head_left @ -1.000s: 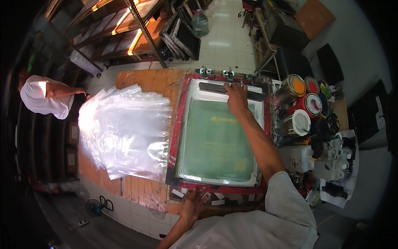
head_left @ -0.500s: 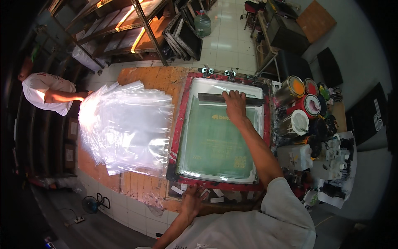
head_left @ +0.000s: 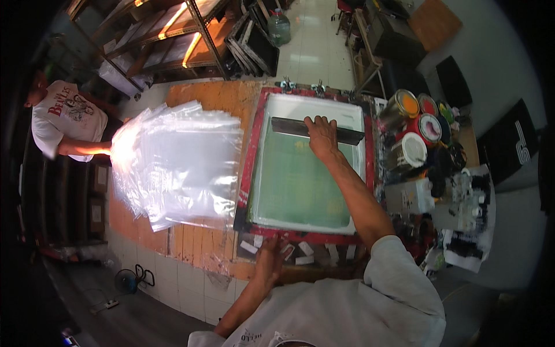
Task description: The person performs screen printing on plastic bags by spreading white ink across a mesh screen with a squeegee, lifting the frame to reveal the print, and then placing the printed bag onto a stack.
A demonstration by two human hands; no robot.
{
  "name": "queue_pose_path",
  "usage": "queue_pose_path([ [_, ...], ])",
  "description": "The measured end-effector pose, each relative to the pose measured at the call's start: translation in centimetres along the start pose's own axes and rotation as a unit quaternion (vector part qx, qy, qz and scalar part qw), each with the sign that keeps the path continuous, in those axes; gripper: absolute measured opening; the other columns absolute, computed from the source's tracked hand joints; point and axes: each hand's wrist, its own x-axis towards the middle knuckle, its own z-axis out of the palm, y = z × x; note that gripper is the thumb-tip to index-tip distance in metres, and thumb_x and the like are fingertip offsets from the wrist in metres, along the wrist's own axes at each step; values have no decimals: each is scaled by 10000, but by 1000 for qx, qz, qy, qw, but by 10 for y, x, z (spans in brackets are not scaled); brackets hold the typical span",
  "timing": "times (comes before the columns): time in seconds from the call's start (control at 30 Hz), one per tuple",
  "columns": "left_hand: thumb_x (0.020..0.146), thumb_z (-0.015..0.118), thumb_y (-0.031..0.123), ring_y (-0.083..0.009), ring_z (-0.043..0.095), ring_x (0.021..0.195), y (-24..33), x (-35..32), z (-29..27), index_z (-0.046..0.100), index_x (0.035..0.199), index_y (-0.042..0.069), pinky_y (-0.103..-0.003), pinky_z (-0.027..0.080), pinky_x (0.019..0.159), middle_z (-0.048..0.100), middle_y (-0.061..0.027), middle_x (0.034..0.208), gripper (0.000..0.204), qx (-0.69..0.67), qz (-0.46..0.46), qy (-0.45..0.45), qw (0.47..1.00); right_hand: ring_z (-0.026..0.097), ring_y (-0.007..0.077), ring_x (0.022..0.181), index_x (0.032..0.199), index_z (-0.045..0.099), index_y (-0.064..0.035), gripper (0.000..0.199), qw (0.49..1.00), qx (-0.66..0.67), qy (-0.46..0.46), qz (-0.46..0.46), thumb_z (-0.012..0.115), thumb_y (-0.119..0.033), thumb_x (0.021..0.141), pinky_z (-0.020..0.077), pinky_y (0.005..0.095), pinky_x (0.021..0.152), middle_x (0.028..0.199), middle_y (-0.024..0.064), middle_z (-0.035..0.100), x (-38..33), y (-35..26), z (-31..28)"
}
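Mid print stroke: right hand (head_left: 321,136), fingers clamped on squeegee (head_left: 317,130), frame centre; left hand (head_left: 270,258), fingers spread, steadying screen frame (head_left: 252,159). Next, probably steady, even pull toward lower edge.

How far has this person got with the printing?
Done: the squeegee has been drawn a little toward the person from the far end of the red-framed screen. In hand: the right hand presses the squeegee while the left hand steadies the near frame edge. Left: most of the green mesh lies ahead of the blade. How many of the clear plastic bags are printed, I cannot tell.
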Motion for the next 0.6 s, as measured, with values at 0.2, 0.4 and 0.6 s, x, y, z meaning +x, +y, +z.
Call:
queue_pose_path([
  [0.2, 1030, 584, 322, -232, 533, 1216, 12, -7, 22, 550, 1299, 92, -518, 374, 1100, 571, -66, 1260, 356, 58, -10, 8, 998, 572, 297, 993, 1151, 604, -111, 325, 1000, 6, -16, -4, 600, -27, 837, 385, 479, 861, 976, 103, 595, -135, -72, -40],
  [0.4, 1063, 477, 305, -238, 483, 1323, 11, 0, 15, 475, 1415, 50, -582, 310, 1153, 529, -87, 1317, 435, 91, -9, -10, 996, 570, 291, 1033, 1274, 582, -93, 417, 999, 31, -17, 0, 613, -101, 858, 391, 511, 947, 1017, 104, 584, -248, -138, -70],
  [0.6, 983, 518, 237, -247, 506, 1280, 0, 19, 1, 505, 1395, 50, -648, 297, 1100, 530, -82, 1285, 453, 59, 6, 17, 998, 538, 273, 980, 1438, 516, -114, 595, 1000, -1, -8, -17, 635, -64, 857, 382, 507, 944, 985, 93, 545, -232, -125, -56],
])
